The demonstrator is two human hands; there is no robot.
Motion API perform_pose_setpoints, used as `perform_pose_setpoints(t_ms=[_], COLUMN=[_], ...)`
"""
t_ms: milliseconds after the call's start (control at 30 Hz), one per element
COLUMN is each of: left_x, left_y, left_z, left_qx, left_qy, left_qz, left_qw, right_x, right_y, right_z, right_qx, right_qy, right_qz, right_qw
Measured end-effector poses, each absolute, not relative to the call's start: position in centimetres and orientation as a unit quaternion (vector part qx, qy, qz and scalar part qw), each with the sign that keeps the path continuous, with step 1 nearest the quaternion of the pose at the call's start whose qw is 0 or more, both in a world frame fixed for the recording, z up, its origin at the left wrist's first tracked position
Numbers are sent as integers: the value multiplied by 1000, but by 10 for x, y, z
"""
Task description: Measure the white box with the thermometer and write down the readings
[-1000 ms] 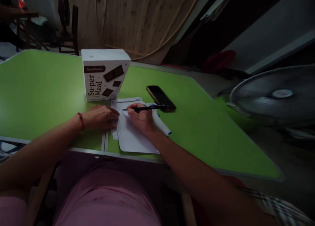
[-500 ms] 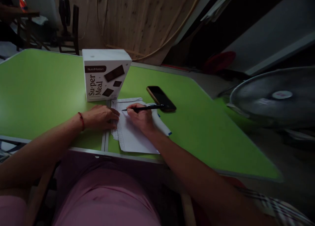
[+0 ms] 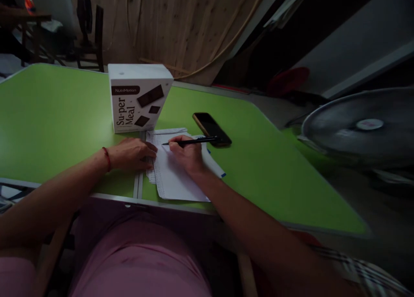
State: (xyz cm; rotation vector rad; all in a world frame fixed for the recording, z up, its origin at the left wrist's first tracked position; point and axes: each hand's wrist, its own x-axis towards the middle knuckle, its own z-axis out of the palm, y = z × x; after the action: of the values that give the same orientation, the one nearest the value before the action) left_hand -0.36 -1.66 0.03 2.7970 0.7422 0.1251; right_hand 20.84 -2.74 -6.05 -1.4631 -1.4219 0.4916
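under the right hand (image 3: 187,155) lies the paper (image 3: 176,180); its fingers pinch a black pen (image 3: 190,141), tip on the sheet.

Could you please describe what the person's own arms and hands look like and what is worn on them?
Both forearms are bare, with no sleeves or gloves showing. The left hand has a thin red string bracelet around its wrist. The right hand shows no ring, watch or band.
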Motion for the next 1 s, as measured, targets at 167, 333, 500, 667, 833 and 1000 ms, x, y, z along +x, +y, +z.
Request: perform_pose_setpoints(t_ms=[167, 333, 500, 667, 833, 1000], left_x=[-3, -3, -3, -3, -3, -4], left_y=[-18, -17, -17, -17, -16, -17], left_z=[1, 2, 0, 0, 2, 0], left_qx=[959, 958, 959, 959, 959, 961], left_qy=[256, 257, 253, 254, 254, 250], left_qz=[40, 38, 44, 39, 34, 42], left_qw=[119, 118, 119, 119, 119, 114], right_x=[208, 207, 207, 207, 209, 208], right_y=[-28, -28, -28, -28, -27, -27], right_z=[-59, -59, -58, -59, -60, -62], right_qx=[-604, -605, -605, -604, -605, -606], right_qy=[-588, -590, -589, -589, -586, -588], right_qz=[202, 201, 200, 202, 199, 194], right_qw=[498, 496, 497, 498, 501, 499])
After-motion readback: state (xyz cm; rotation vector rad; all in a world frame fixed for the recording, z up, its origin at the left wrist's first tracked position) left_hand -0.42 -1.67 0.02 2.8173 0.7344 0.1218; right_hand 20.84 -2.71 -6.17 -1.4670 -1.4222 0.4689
